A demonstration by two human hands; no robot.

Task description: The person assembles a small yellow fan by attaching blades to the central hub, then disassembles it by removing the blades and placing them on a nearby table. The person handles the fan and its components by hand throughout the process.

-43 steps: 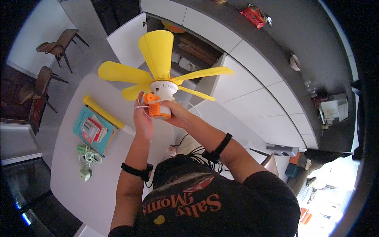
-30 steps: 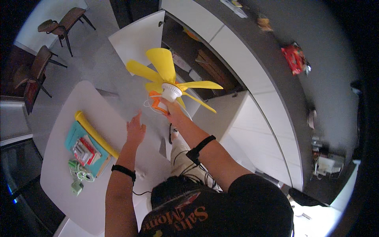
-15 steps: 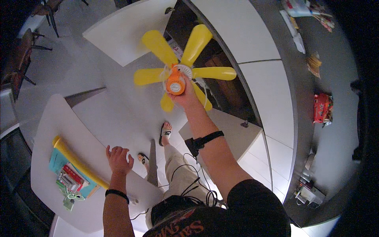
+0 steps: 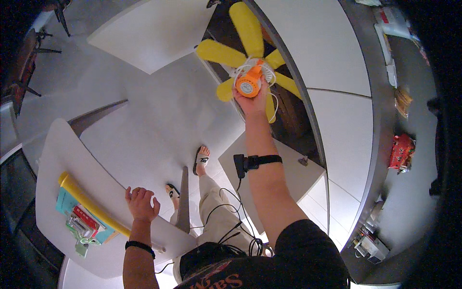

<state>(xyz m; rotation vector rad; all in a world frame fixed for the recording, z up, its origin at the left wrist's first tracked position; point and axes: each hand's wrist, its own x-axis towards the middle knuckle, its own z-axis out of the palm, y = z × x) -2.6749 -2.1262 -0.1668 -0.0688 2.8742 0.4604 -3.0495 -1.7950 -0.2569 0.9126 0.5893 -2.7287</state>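
My right hand (image 4: pixel 259 100) is closed round the orange motor housing of a small fan (image 4: pixel 221 53) with several yellow blades. A white cord loops round its hub and hangs down. The fan is at the open, dark cabinet (image 4: pixel 288 113) under the counter, and some blades reach into the opening. My fingers are partly hidden by the housing. My left hand (image 4: pixel 142 204) holds nothing; its fingers are apart and slightly bent at the edge of the white table (image 4: pixel 91 156).
Two white cabinet doors, the far one (image 4: pixel 154 33) and the near one (image 4: pixel 284 161), stand open. A yellow tube (image 4: pixel 96 204) lies on the table beside a teal folder and small items. A red packet (image 4: pixel 401 153) sits on the grey counter. Black cables hang by my legs.
My right hand has carried the fan away from me and to the right, closer to the cabinet opening, and the blades have turned and tilted. The left hand has barely moved.
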